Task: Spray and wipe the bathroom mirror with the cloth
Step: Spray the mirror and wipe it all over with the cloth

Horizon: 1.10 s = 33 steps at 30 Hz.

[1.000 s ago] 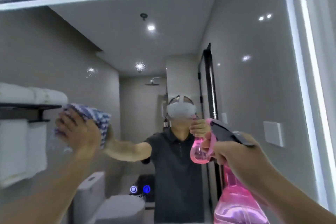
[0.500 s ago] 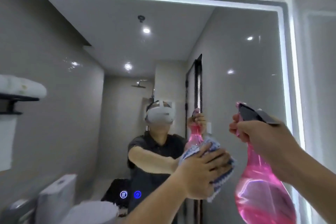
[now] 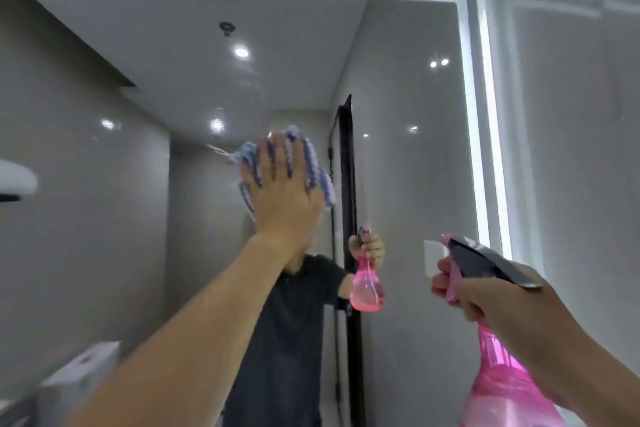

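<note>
The bathroom mirror (image 3: 408,166) fills the view, framed by a lit white strip along its top and right edges. My left hand (image 3: 282,194) presses a blue-and-white checked cloth (image 3: 318,173) flat against the glass near the middle, fingers spread and pointing up. My right hand (image 3: 491,298) grips a pink spray bottle (image 3: 502,388) with a dark trigger head at the lower right, a short way off the glass. The nozzle points left toward the mirror.
The mirror reflects a person in a dark shirt, a second image of the pink bottle, a black door frame, a toilet at the lower left and a towel shelf at the left edge. A grey tiled wall (image 3: 571,149) stands right of the mirror.
My left hand has swept the cloth from the left across to the right and now upward to the mirror's middle. The view has tilted up. The right hand keeps holding the bottle.
</note>
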Available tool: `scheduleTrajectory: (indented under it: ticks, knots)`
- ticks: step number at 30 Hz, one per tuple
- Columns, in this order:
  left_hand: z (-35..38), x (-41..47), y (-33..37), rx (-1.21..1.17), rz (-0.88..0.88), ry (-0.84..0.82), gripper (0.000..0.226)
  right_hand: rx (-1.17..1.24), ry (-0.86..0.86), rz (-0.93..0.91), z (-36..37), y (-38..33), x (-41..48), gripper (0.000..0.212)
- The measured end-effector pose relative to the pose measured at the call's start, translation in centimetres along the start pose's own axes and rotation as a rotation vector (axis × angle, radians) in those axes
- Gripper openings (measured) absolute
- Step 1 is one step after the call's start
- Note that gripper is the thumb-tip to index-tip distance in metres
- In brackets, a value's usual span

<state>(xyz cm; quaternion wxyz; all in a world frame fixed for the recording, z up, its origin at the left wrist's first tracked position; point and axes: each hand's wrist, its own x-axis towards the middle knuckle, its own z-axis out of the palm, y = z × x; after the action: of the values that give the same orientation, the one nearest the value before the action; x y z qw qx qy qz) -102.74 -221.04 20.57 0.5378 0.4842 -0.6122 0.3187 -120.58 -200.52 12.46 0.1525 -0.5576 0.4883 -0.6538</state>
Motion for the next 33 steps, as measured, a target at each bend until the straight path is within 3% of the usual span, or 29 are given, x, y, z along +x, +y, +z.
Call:
scheduleTrajectory:
  ticks: [2, 4, 5, 9, 11, 13, 15, 17, 19, 22, 25, 29, 31, 33]
  knots:
    - [3.1, -8.4, 3.7, 0.035, 0.492, -0.087, 0.062, -0.01, 0.01, 0.008, -0.4, 1.5, -0.2, 0.013]
    - [5.4, -17.9, 4.3, 0.009, 0.782, -0.37, 0.056, -0.033, 0.013, 0.038, -0.4, 3.0, -0.7, 0.017]
    - [6.1, -20.8, 3.1, 0.057, 0.887, -0.436, 0.052, -0.034, 0.016, 0.057, -0.3, 3.7, -0.9, 0.015]
    - [6.2, -25.1, -2.4, 0.185, 1.056, -0.585, 0.058, -0.061, -0.062, 0.138, 0.5, 5.3, -2.3, 0.015]
    - [5.4, -24.7, -3.0, 0.218, 1.065, -0.553, 0.069, -0.073, -0.1, 0.161, 1.3, 5.6, -3.1, 0.016]
    - [4.8, -24.9, -2.3, 0.212, 0.964, -0.561, 0.073, -0.067, -0.173, 0.147, 2.8, 5.7, -3.8, 0.008]
    - [4.8, -26.3, -1.7, 0.139, 0.865, -0.527, 0.07, -0.019, -0.248, 0.097, 4.9, 5.7, -4.3, 0.038]
    - [4.6, -27.6, -2.5, 0.071, 0.809, -0.472, 0.062, 0.015, -0.307, 0.075, 7.5, 5.2, -5.0, 0.054]
    - [4.1, -28.5, -5.9, 0.082, 0.797, -0.439, 0.057, 0.047, -0.36, 0.063, 10.0, 4.9, -5.6, 0.054]
    - [1.6, -30.2, -13.4, 0.108, 0.746, -0.517, 0.061, 0.064, -0.434, 0.049, 13.1, 4.6, -6.5, 0.049]
    - [-1.1, -30.9, -20.9, 0.106, 0.476, -0.409, 0.074, 0.103, -0.467, 0.062, 15.9, 3.7, -7.4, 0.056]
    - [-3.6, -28.1, -29.3, 0.16, 0.012, -0.35, 0.068, 0.118, -0.431, 0.066, 18.5, 2.5, -8.0, 0.054]
    - [-4.1, -26.8, -29.7, 0.116, -0.216, -0.358, 0.077, 0.115, -0.41, 0.067, 19.2, 1.9, -8.3, 0.053]
    - [-3.6, -26.4, -27.3, 0.079, -0.33, -0.303, 0.074, 0.095, -0.4, 0.072, 19.6, 1.4, -8.5, 0.056]
